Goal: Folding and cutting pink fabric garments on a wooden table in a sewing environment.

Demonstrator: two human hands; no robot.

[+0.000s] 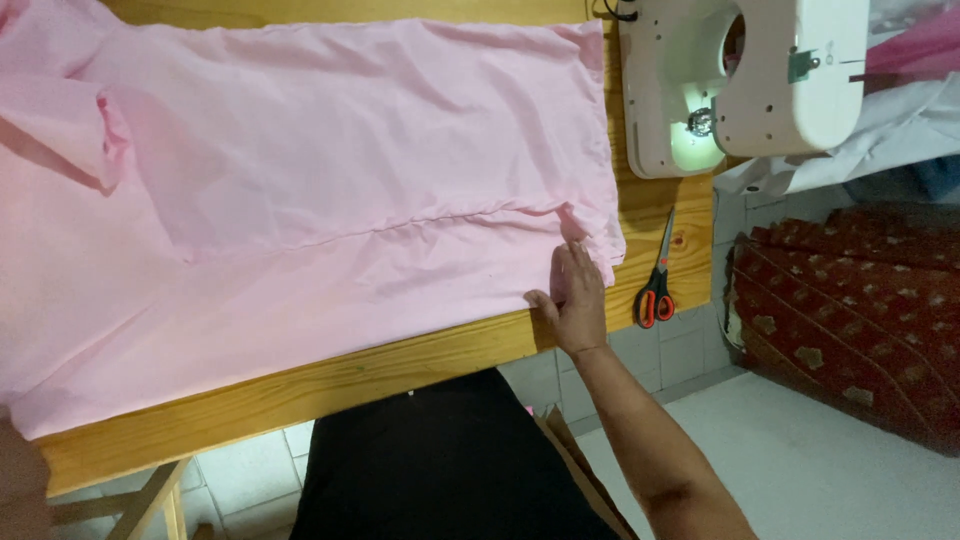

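A large pink fabric [320, 180] lies spread over the wooden table [330, 375], with a fold line running across it and a bunched part at the upper left. My right hand [575, 298] lies flat on the fabric's near right corner, fingers stretched toward a small turned-up fold, thumb out to the left, gripping nothing. At the lower left frame edge, next to the fabric's near left corner, a blurred sliver of my left hand [18, 480] shows; its fingers are hidden.
Orange-handled scissors [655, 290] lie on the table just right of my right hand. A white sewing machine [740, 80] with its light on stands at the far right corner. A red patterned cover [850, 310] and white cloth [900, 130] lie beyond the table's right edge.
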